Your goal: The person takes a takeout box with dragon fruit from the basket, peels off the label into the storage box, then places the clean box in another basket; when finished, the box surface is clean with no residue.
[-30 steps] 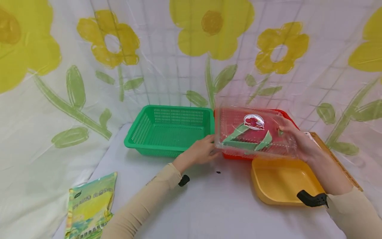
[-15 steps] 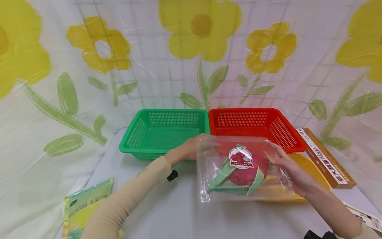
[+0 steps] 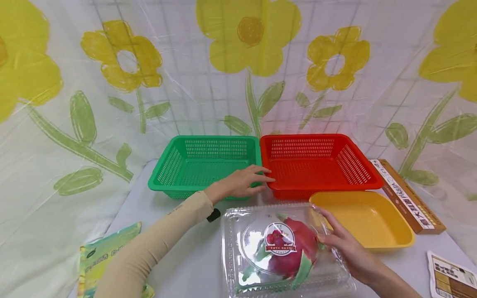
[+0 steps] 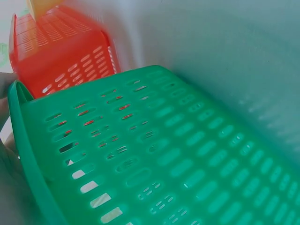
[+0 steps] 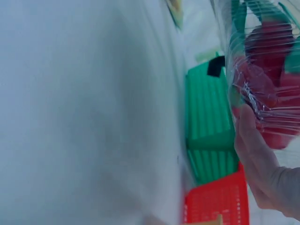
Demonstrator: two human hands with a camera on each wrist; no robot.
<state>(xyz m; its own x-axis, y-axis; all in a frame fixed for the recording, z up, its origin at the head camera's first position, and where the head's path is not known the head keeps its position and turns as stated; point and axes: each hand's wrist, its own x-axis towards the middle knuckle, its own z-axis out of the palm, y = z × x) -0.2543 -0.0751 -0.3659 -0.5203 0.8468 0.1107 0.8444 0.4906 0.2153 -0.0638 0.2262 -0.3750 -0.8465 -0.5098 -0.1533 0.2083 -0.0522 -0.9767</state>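
In the head view my right hand [image 3: 340,244] grips the right side of a clear plastic box [image 3: 232,248], its thumb on the lid. Through the lid shows a pink dragon fruit [image 3: 303,238] with green scales; a round printed label sits on top. The right wrist view shows the box lifted off the table, tilted. My left hand [image 3: 242,181] reaches over the front right corner of the green basket [image 3: 164,187], fingers extended toward the front left corner of the red basket [image 3: 324,193]. In the left wrist view the fingers lie partly out of frame beside the green rim.
A yellow tray [image 3: 372,225] stands in front of the red basket. Right of it lie a long pasta box [image 3: 408,198] and a brown-and-white packet [image 3: 452,275]. A green-yellow bag [image 3: 108,252] lies at left, partly behind the left sleeve. A flower-print curtain hangs behind the baskets.
My right hand has brought the box with the dragon fruit from over the red basket toward me and down. My left hand has stayed near the baskets, its fingers now spread away from the box.
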